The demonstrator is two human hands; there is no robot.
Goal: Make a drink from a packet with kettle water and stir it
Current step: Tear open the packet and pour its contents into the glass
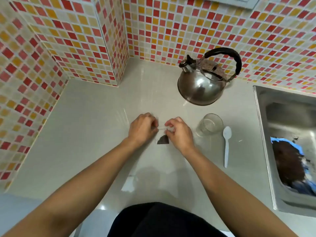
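Observation:
A small clear packet [162, 139] with dark powder in its lower part hangs over the pale counter [95, 137]. My left hand [142, 128] pinches its top left edge and my right hand [179, 132] pinches its top right edge. To the right stands a clear glass [210, 124], with nothing visible inside it. A white plastic spoon [226, 144] lies on the counter just right of the glass. The steel kettle [203, 82] with a black handle sits behind, near the tiled wall.
A steel sink [289, 117] is set into the counter at the right, with a dark and blue item [287, 161] in its basin. Mosaic-tiled walls close the back and left. A small white scrap [129, 183] lies near the front.

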